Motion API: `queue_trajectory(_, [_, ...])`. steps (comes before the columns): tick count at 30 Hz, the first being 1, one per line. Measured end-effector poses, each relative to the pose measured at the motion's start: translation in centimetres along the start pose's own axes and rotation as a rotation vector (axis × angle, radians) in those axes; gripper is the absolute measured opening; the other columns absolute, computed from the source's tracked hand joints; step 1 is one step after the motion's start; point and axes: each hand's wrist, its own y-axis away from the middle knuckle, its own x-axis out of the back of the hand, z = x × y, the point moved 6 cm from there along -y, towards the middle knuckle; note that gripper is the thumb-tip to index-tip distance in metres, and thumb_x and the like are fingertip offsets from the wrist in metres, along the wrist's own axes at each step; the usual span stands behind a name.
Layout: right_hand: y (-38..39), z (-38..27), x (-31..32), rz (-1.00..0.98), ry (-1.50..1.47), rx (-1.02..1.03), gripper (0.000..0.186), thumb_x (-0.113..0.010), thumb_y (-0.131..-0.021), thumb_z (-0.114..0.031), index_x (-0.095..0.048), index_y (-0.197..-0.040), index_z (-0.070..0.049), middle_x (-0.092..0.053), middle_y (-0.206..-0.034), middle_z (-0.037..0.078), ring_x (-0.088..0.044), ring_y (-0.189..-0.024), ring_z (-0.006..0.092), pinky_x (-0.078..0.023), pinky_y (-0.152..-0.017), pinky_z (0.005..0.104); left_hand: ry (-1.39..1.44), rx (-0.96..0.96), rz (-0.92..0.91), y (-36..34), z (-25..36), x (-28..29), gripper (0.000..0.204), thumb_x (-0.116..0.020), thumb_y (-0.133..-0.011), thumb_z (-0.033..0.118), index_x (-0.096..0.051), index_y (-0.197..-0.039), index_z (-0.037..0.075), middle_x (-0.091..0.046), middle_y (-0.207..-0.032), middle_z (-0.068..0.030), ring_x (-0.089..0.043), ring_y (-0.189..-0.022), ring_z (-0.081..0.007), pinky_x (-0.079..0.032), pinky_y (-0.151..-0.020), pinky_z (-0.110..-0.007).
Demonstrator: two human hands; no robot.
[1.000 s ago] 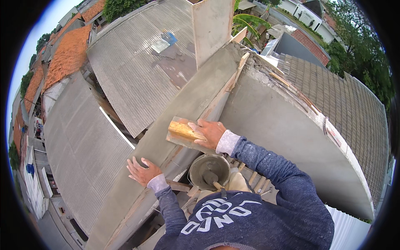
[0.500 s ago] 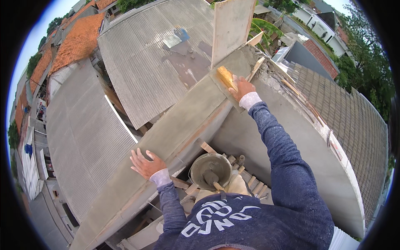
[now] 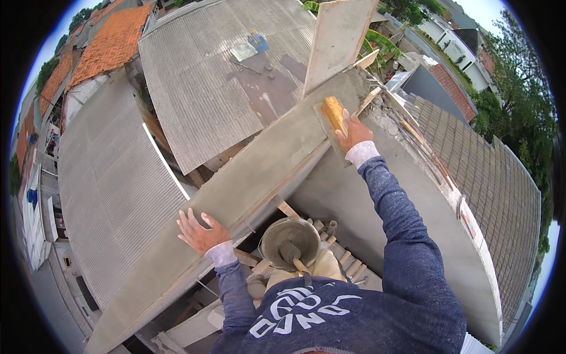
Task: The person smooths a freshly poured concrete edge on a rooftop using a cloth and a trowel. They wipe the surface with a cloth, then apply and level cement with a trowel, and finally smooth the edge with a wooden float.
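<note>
My right hand (image 3: 354, 133) grips the yellow wooden handle of a plastering float (image 3: 334, 113). The float's thin flat blade lies against the smooth grey cement top of the wall (image 3: 259, 156), near the corner. Farther down the same wall, my left hand (image 3: 201, 232) rests on the cement with fingers spread, holding nothing. Between my arms, close to my body, stands a bucket (image 3: 290, 243) with wet mortar inside and a tool with a wooden handle (image 3: 302, 266) leaning in it.
An upright board (image 3: 339, 44) rises beyond the corner. A second wall (image 3: 413, 218) curves away to the right, with thin wood strips along its rough edge. Corrugated roofs (image 3: 118, 194) lie below on the left, a tiled roof (image 3: 489, 189) on the right. Wooden poles lie under the bucket.
The float and my right hand have shifted slightly right, and the float's handle has turned more upright in view. My left hand stays spread on the wall. The whole view has shifted a little.
</note>
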Motion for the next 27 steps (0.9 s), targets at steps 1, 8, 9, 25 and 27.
queue_trajectory(1, [2.6,-0.9,-0.4,-0.045,0.002,0.066,0.072,-0.065,-0.087,-0.033,-0.033,-0.149,-0.014,-0.055,-0.118,0.011,-0.063,-0.103,0.0337,-0.051,-0.086,0.0495,-0.009,0.007,0.009,0.0,-0.2,0.1,0.04,-0.055,-0.092,0.022,-0.054,-0.131,0.013,-0.046,-0.146,-0.0067,-0.038,-0.139,-0.03,-0.024,-0.114,-0.059])
queue_trajectory(8, [-0.8,3.2,0.2,0.069,0.059,-0.037,0.067,-0.063,-0.087,-0.036,-0.038,-0.146,-0.015,-0.056,-0.113,0.012,-0.063,-0.097,0.0357,-0.051,-0.082,0.0514,0.0,-0.019,0.007,0.0,0.6,0.1,0.04,-0.055,-0.092,0.022,-0.054,-0.132,0.013,-0.047,-0.146,-0.007,-0.039,-0.138,-0.0306,-0.026,-0.113,-0.059])
queue_trajectory(9, [-1.7,2.7,0.5,0.114,0.068,-0.061,0.067,-0.063,-0.087,-0.036,-0.037,-0.146,-0.015,-0.056,-0.113,0.012,-0.063,-0.096,0.0361,-0.051,-0.081,0.0516,0.003,-0.026,0.009,-0.1,0.7,0.1,0.04,-0.056,-0.092,0.022,-0.054,-0.132,0.013,-0.047,-0.146,-0.0069,-0.039,-0.138,-0.0307,-0.026,-0.113,-0.059])
queue_trajectory(25, [5.2,-1.1,0.5,0.028,0.02,0.097,0.069,-0.066,-0.086,-0.033,-0.039,-0.145,-0.011,-0.056,-0.109,0.012,-0.065,-0.093,0.0337,-0.052,-0.077,0.0492,-0.001,-0.016,0.026,-0.1,0.1,-0.1,0.041,-0.057,-0.091,0.021,-0.054,-0.132,0.014,-0.047,-0.146,-0.0065,-0.04,-0.138,-0.0313,-0.027,-0.112,-0.06])
queue_trajectory(27, [9.6,-2.8,0.6,-0.019,-0.049,0.204,0.069,-0.065,-0.085,-0.035,-0.039,-0.146,-0.013,-0.055,-0.109,0.012,-0.064,-0.092,0.0345,-0.053,-0.076,0.0481,-0.008,-0.002,0.025,0.0,-0.3,0.1,0.041,-0.057,-0.091,0.022,-0.054,-0.131,0.014,-0.047,-0.146,-0.0067,-0.039,-0.138,-0.0313,-0.027,-0.113,-0.06])
